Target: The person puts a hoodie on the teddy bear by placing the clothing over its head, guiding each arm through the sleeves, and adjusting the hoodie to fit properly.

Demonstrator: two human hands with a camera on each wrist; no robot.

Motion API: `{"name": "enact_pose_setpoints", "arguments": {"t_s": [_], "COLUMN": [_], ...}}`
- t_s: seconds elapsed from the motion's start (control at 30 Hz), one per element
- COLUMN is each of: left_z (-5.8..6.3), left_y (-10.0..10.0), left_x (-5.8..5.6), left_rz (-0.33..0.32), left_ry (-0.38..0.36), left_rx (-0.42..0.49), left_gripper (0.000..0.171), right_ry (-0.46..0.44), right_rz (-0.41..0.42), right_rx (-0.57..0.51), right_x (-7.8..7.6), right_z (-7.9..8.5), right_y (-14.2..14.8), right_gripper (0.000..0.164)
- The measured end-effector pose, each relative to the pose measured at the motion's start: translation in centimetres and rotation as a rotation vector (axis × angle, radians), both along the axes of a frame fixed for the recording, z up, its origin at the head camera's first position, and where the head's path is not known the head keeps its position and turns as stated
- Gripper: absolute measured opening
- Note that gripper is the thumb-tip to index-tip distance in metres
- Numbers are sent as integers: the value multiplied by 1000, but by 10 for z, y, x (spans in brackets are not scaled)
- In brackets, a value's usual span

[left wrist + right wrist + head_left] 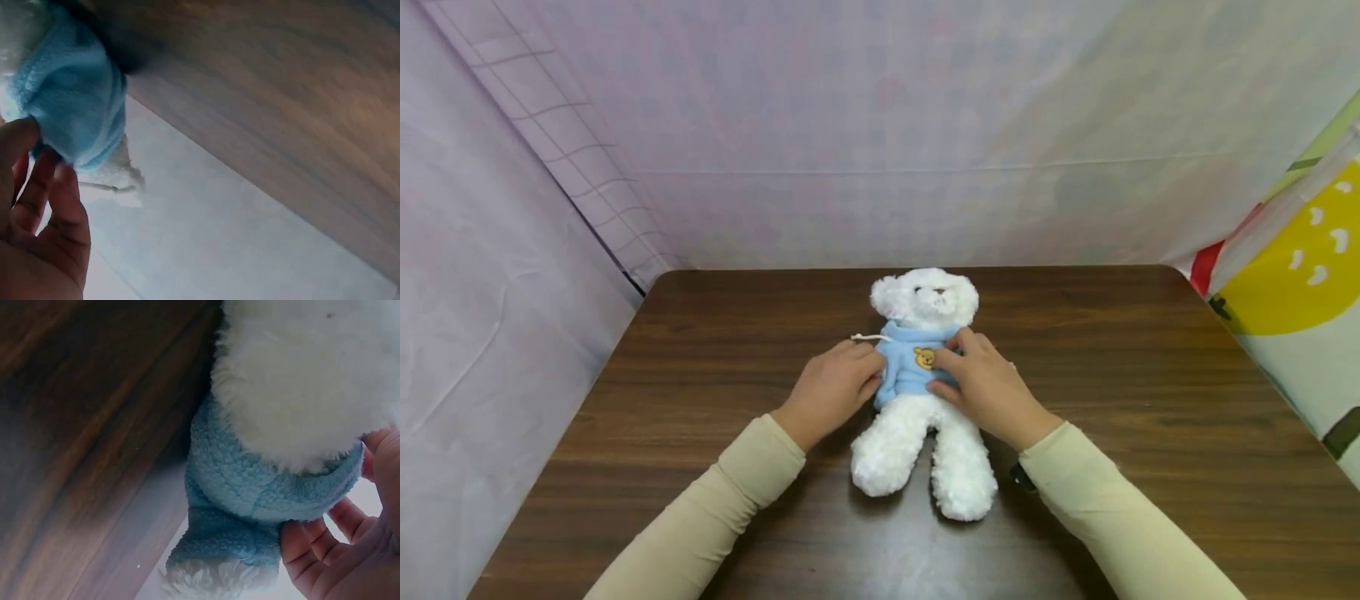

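A white plush teddy bear (928, 300) in a light blue sweater (910, 379) lies face up on the table, legs toward the person. My left hand (831, 385) pinches the sweater at the sleeve on the left side, as the left wrist view shows with thumb and fingers closing on the blue cloth (81, 106). On the other side, my right hand (988, 387) grips the sweater, its thumb over the front beside the yellow bear patch (925, 358). The right wrist view shows the right fingers (303, 550) against the sleeve. A white cord (872, 337) sticks out near the collar.
The brown wooden table (737, 325) extends around the bear on every side. Behind it hangs a pale patterned curtain (887, 125), with a white sheet (490, 275) on the left. A cloth with a yellow print (1300, 275) hangs at the right edge.
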State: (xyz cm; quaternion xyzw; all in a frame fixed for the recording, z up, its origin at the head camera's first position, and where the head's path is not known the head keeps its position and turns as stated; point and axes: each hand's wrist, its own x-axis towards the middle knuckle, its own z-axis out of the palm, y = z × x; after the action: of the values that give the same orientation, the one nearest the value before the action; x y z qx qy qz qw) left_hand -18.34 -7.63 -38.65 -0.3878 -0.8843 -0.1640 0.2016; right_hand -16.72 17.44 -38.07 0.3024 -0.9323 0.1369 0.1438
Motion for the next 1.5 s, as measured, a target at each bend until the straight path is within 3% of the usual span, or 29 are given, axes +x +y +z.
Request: {"name": "enact_pose_setpoints", "arguments": {"t_s": [0.13, 0.47, 0.73, 1.13, 1.5], "left_z": [-1, -2, -2, -4, -3], "left_y": [-1, 5, 11, 9, -6], "left_x": [1, 6, 9, 3, -5], "left_rz": [32, 31, 19, 29, 41], "left_ry": [73, 105, 195, 272, 294], "left_rx": [-36, -19, -189, -162, -64], "left_gripper": [3, 11, 23, 12, 17], "right_ry": [7, 4, -12, 11, 67], "right_rz": [1, 13, 34, 44, 53], "right_rx": [3, -6, -24, -35, -53], "right_x": [0, -2, -4, -2, 0], "right_z": [0, -2, -4, -4, -6], "right_y": [0, 0, 3, 0, 2], "right_gripper": [21, 21, 20, 18, 17]}}
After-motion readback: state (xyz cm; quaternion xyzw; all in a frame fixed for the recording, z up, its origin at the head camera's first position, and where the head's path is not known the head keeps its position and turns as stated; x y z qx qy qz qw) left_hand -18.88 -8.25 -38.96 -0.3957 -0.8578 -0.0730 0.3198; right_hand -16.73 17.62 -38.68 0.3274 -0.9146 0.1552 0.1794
